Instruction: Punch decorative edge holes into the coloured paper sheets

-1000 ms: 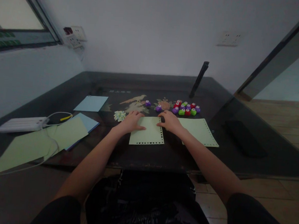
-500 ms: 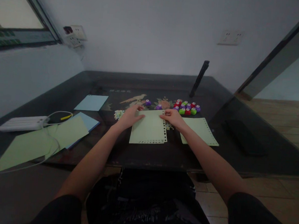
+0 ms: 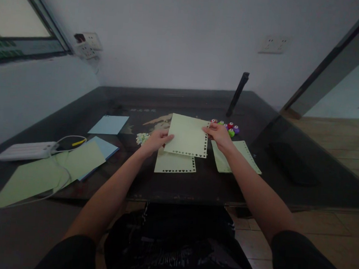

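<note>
While the left hand (image 3: 155, 140) and right hand (image 3: 218, 133) pinch the punched green sheet (image 3: 188, 135) above the desk (image 3: 133, 180), its thin perforated edge, toward 6 o'clock, could tear if tugged.

Left hand (image 3: 155, 141) and right hand (image 3: 219, 134) hold a pale green sheet (image 3: 188, 135) with punched edges raised above a second sheet (image 3: 174, 164) on a dark counter (image 3: 194, 184), small coloured punches (image 3: 230, 128) just beyond.
</note>
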Demonstrator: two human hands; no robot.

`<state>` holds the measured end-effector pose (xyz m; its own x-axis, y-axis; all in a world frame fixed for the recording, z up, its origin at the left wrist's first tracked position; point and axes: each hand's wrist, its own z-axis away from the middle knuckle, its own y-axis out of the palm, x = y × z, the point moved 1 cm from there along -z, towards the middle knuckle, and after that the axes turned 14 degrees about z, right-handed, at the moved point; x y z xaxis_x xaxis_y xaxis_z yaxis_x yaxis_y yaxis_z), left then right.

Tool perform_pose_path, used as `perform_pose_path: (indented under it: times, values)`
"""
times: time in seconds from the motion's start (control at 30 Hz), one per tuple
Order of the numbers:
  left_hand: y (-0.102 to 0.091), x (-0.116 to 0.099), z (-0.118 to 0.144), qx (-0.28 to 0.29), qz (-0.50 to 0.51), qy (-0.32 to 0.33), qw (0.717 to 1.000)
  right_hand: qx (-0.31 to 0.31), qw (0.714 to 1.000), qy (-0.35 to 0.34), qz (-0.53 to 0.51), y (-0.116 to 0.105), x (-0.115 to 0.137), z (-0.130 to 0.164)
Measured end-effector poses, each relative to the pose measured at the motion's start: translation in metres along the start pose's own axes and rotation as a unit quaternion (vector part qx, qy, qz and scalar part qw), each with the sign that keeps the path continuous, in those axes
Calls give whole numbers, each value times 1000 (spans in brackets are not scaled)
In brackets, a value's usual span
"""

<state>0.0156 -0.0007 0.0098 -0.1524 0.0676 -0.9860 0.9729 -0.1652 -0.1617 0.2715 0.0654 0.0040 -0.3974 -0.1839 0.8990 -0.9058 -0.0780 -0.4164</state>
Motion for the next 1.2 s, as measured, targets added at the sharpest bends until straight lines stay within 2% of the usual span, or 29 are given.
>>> perform_pose_path:
  times: [0.1, 0.2, 0.4, 0.5, 1.03, 1.2]
  values:
    - [2, 2, 0, 12, 13, -3, 1000, -14, 1000, 17, -15, -3, 1, -1]
    - [2, 4, -2, -2, 29, -6, 1000, -4, 998, 36, -47, -5, 6, 2]
    - [2, 7, -5, -31, 36, 4, 999, 156, 983, 52, -86, 1, 15, 13]
    - [2, 7, -6, -34, 30, 16, 999, 196, 977, 33, -78, 4, 14, 16]
    - [3, 6, -5, -55, 9, 42, 998, 170, 985, 25, -11, 3, 13, 17]
    - [4, 5, -7, -61, 58, 36, 996, 119, 993, 4, -18, -3, 13, 12]
